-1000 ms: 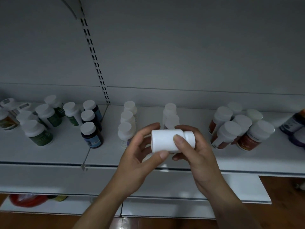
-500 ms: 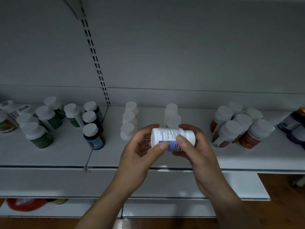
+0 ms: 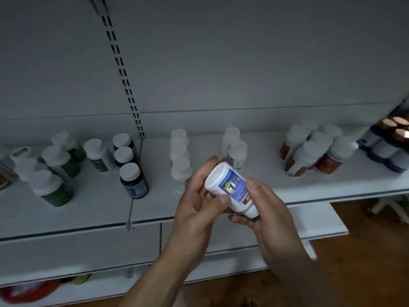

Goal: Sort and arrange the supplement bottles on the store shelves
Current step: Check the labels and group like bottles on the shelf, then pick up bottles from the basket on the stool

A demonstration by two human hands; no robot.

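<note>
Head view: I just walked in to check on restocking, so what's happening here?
A person holds one white bottle with a blue label in both hands, tilted, in front of the shelf. The left hand grips its base end, the right hand its cap end. Other bottles stand on the shelf in groups, among them green-labelled bottles and red-labelled bottles.

Five green-labelled bottles (image 3: 53,188) at nine o'clock; three dark blue-labelled bottles (image 3: 132,180) at their three o'clock; five white bottles (image 3: 181,171) standing at centre; one held blue-labelled white bottle (image 3: 230,187) at five o'clock; six red-labelled bottles (image 3: 305,160) at three o'clock; perhaps six blurred purple bottles (image 3: 384,151) beyond
</note>
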